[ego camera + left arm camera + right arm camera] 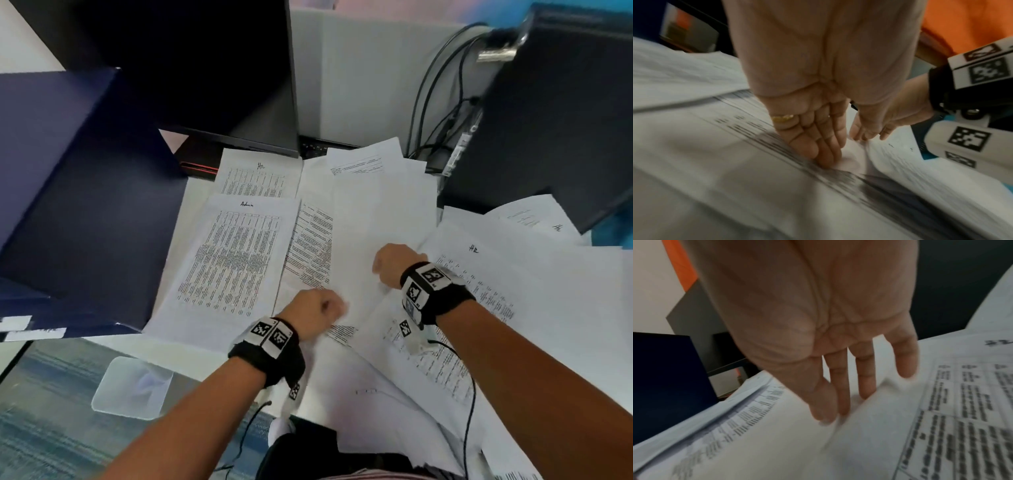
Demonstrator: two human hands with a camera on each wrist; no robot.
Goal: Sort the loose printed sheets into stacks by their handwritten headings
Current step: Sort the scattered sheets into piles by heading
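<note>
Loose printed sheets (373, 219) cover the counter (191, 349), overlapping; most carry dense tables. Left stacks are headed "Admin" (246, 204) and "HR" (261, 166); another "HR" sheet (473, 249) lies right. Left hand (813, 134), fingers straight and together, presses fingertips on a printed sheet. Right hand (840, 369), fingers extended and slightly spread, touches a blank-faced sheet; neither grasps anything.

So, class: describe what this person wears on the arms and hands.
Both forearms are bare, with no sleeves. Each wrist carries a black band topped by white blocks printed with black square-code markers. A thin black cable trails from the right band and another from the left. The left hand wears a gold ring.
</note>
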